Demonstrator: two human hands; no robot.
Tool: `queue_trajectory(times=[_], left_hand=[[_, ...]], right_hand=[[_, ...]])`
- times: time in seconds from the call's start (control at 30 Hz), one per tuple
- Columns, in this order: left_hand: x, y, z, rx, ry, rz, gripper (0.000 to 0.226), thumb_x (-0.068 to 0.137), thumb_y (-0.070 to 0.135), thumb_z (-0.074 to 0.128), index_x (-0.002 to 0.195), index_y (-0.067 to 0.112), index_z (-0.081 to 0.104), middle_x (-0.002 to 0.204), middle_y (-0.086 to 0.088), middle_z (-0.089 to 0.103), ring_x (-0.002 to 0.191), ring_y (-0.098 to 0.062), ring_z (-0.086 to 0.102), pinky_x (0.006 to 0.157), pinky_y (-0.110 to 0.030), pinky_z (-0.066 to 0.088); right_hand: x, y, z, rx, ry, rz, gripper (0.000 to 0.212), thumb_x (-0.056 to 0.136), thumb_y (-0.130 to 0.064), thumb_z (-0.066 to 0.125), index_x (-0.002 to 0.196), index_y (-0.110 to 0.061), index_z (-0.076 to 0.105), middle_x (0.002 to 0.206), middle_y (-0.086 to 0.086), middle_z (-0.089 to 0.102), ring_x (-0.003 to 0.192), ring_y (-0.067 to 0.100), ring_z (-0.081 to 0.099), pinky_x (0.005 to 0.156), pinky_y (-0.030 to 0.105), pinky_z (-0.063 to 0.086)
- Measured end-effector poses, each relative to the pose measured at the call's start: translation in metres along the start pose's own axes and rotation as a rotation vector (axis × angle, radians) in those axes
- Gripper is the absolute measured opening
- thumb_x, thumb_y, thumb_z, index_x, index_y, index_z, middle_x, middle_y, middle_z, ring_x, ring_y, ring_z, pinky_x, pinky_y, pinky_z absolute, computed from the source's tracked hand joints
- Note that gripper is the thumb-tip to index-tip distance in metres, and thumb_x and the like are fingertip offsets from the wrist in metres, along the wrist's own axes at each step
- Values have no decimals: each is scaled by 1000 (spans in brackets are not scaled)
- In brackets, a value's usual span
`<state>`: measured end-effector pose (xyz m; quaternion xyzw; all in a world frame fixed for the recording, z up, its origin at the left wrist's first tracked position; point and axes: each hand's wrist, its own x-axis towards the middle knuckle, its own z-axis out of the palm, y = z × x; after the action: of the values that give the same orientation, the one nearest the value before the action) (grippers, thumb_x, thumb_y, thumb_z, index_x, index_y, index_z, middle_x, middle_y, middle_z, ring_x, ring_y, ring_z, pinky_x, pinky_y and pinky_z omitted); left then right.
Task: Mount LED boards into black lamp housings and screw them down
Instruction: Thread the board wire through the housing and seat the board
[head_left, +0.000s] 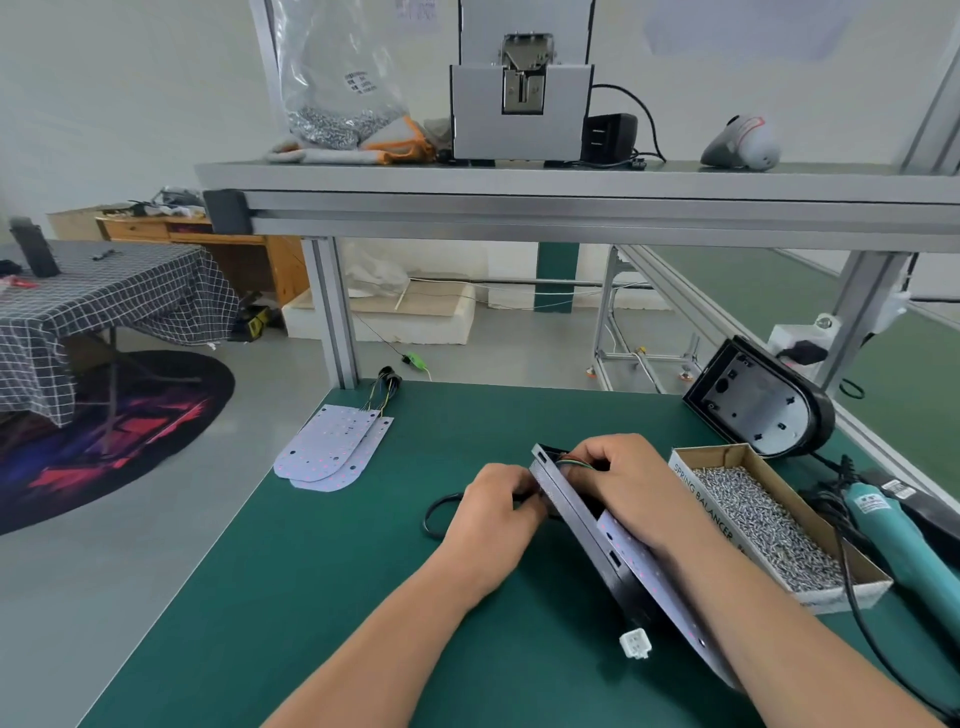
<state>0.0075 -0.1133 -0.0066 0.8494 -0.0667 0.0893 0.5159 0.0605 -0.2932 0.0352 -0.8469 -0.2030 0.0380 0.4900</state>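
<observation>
Black housing (576, 525) tilted, between both hands (493, 512)

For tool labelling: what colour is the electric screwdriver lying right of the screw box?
Teal body on the electric screwdriver, seen in the head view.

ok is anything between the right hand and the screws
Nothing visible. The screws lie in an open box just right of the right hand, which holds the top end of the tilted housing. The left hand pinches the cable on the housing's other side.
</observation>
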Motion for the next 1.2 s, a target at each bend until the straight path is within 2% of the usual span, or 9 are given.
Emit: queue_trajectory(times=[0.1,0.23,0.47,0.63,0.7,0.83,0.93,1.03,1.2], left_hand=[[-2,1,-2,-15,22,13,26,94,24,63,86,46,74,87,21,75,80,9,65,70,-11,48],[-2,1,-1,16,12,-48,14,97,29,63,92,23,75,91,1,76,81,-15,66,82,-45,56],[-3,1,-1,-2,-31,-33,22,94,30,57,87,10,66,89,-20,64,75,-12,43,71,-38,41],[-2,-1,0,30,-55,-59,20,90,34,55,84,16,63,78,-8,61,70,-9,42,67,-37,41],[0,-2,0,14,-53,-70,20,90,40,57,88,24,69,81,5,70,74,-5,56,72,-35,49],[1,0,-1,23,-26,-59,11,95,43,62,96,44,73,95,20,77,92,1,70,76,-15,49],[-2,3,-2,2,-14,-68,18,93,47,62,99,36,74,96,15,78,96,-9,72,89,-38,58],[-3,4,-4,20,-39,-54,30,92,50,61,96,23,74,93,-1,76,90,-26,69,90,-55,56],[0,1,-3,47,-61,-48,25,95,39,60,87,16,68,91,-15,69,76,-13,51,83,-57,53]], right_hand=[[0,-3,0,-8,-42,-5,25,88,-38,76,79,-15,76,78,14,72,63,9,55,65,34,45],[-2,-5,-3,-104,-64,-25,18,94,-35,75,86,-19,80,88,10,74,74,13,65,76,41,54],[-3,-11,-4,-294,-116,-95,28,97,-29,68,84,-4,70,94,9,65,87,22,62,86,47,50],[-5,-12,-2,-315,-136,-115,45,100,-47,61,76,-10,67,88,8,62,81,17,59,83,43,49],[-3,-11,-3,-325,-81,-95,51,102,-44,58,71,-3,56,83,17,60,71,21,53,76,46,47],[0,-5,-5,-208,-3,-53,24,96,-33,68,79,-17,75,77,0,72,72,9,64,74,36,51],[-4,-7,-5,-171,-2,-49,16,93,-34,69,80,-32,77,78,-11,74,75,5,68,75,31,53],[-5,-13,-7,-167,-52,-6,26,87,-46,64,82,-25,78,84,-2,74,81,14,69,78,38,54],[-4,-14,-10,-172,-115,24,53,80,-55,55,79,-4,66,88,2,67,78,18,62,81,45,51]])
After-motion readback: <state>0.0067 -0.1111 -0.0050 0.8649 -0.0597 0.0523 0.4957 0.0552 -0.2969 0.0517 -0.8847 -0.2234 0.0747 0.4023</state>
